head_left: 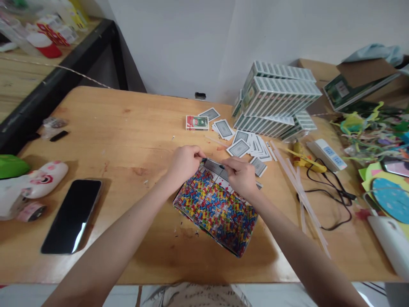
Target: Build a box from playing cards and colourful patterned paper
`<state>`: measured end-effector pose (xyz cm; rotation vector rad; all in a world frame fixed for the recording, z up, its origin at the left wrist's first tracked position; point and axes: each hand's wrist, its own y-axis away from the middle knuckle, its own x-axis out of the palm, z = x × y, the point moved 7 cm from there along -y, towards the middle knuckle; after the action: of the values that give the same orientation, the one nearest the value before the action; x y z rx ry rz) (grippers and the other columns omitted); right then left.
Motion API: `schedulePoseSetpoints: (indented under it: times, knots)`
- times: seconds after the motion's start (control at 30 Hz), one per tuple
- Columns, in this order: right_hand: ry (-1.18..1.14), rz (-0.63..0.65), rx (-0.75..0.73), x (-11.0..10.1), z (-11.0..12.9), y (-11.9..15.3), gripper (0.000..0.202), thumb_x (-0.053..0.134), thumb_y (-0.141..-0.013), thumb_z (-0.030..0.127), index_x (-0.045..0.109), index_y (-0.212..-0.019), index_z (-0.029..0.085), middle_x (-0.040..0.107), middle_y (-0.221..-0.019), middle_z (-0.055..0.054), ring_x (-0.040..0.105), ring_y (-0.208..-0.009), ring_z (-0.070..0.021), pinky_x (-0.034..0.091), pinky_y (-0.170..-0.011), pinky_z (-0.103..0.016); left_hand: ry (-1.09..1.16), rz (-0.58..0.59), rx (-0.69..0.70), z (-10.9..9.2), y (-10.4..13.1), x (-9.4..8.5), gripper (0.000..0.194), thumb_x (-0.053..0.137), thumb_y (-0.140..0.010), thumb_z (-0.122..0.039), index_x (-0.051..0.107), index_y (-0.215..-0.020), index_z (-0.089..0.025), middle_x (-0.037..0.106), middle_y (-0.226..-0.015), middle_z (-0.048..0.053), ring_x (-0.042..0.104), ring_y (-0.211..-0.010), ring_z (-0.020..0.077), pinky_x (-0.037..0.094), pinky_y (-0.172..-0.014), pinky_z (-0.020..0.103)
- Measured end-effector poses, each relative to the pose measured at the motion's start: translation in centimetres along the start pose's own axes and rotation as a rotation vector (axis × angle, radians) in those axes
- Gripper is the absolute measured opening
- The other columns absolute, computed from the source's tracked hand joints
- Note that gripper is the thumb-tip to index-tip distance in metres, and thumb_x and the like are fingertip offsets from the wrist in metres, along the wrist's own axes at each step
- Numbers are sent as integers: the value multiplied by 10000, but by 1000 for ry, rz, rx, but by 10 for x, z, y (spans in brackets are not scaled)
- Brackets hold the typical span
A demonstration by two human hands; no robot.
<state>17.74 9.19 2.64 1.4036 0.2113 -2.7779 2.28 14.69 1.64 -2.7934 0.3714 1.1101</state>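
A box covered in a colourful pattern (217,209) stands tilted on the wooden table in front of me, with playing cards along its far edge. My left hand (188,164) pinches the far left corner of this box. At the far edge, a little to the right, my right hand (239,174) has its fingers closed on the cards and rim. Loose playing cards (239,148) lie face down just beyond my right hand. Behind them sits a red and green card pack (197,123).
Stacked card packs (277,98) stand at the back right. Translucent sticks (300,192), a yellow glue gun (306,160) and a power strip (327,154) lie right. A black phone (72,216) and a white plush toy (44,179) are left.
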Motion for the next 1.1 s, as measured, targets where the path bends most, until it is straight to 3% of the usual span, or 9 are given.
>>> schedulePoseSetpoints:
  times: [0.17, 0.33, 0.53, 0.9, 1.1]
  knots:
    - [4, -10, -19, 1, 0, 0, 296, 403, -800, 127, 690, -840, 186, 682, -830, -52, 620, -813, -161, 451, -752, -234, -47, 52, 4, 3, -5, 4, 196, 521, -693, -101, 699, -725, -177, 706, -743, 21, 628, -670, 155, 457, -626, 245]
    - [20, -1, -29, 2, 1, 0, 301, 407, -788, 111, 692, -850, 184, 684, -832, -50, 619, -814, -162, 447, -737, -238, -213, 56, 33, -13, 2, 1, 250, 483, -709, -94, 709, -759, -186, 714, -775, 46, 636, -717, 190, 461, -672, 281]
    - [-23, -79, -132, -2, 5, -1, 277, 435, -746, 70, 686, -793, 178, 682, -793, -52, 620, -761, -177, 454, -693, -259, -309, 102, -15, -21, 7, 1, 278, 469, -747, -104, 714, -850, -182, 719, -858, 73, 647, -807, 211, 463, -724, 292]
    - [46, -4, -94, 10, 22, -18, 207, 439, -750, 77, 623, -757, 173, 626, -787, -59, 576, -763, -187, 425, -689, -276, -120, 58, 107, -13, 29, 14, 297, 408, -810, -74, 652, -953, -161, 695, -927, 65, 637, -852, 181, 480, -774, 282]
    - [70, -47, -123, 12, 25, -15, 203, 409, -780, 85, 587, -761, 181, 585, -784, -59, 549, -796, -194, 419, -703, -275, -1, -57, 180, -16, 32, 2, 333, 409, -759, -3, 678, -899, -140, 650, -930, 75, 602, -895, 163, 478, -819, 280]
